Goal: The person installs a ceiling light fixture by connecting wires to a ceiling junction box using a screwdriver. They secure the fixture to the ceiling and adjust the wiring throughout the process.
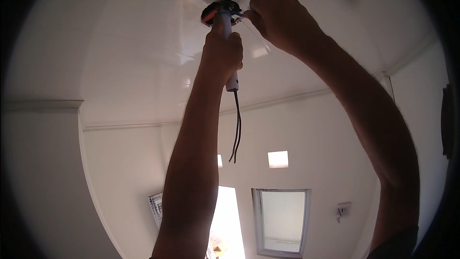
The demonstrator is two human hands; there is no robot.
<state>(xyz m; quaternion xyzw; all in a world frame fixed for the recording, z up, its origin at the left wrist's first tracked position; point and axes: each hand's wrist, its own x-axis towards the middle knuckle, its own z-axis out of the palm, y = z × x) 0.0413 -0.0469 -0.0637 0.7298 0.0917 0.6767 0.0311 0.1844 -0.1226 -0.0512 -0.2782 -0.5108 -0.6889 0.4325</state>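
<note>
Overhead, my left hand point(224, 52) is wrapped round a pale tube point(232, 82) that hangs from the ceiling, like a fan downrod. Two thin black wires point(237, 129) dangle from its lower end. The tube's top reaches a dark round opening point(223, 5) in the ceiling, where an orange-red piece point(209, 17) shows at the left side. To the right of the opening, my right hand point(280, 21) is closed with thumb and fingers pinched together. Something small and bluish point(238, 15) is at its fingertips, too small to make out.
The glossy white ceiling point(143, 57) surrounds the opening. Below are a framed window or mirror point(282, 220), a bright doorway point(227, 220), a small square light opening point(278, 159) and a wall switch point(343, 209). A pale wall corner point(43, 163) juts in at left.
</note>
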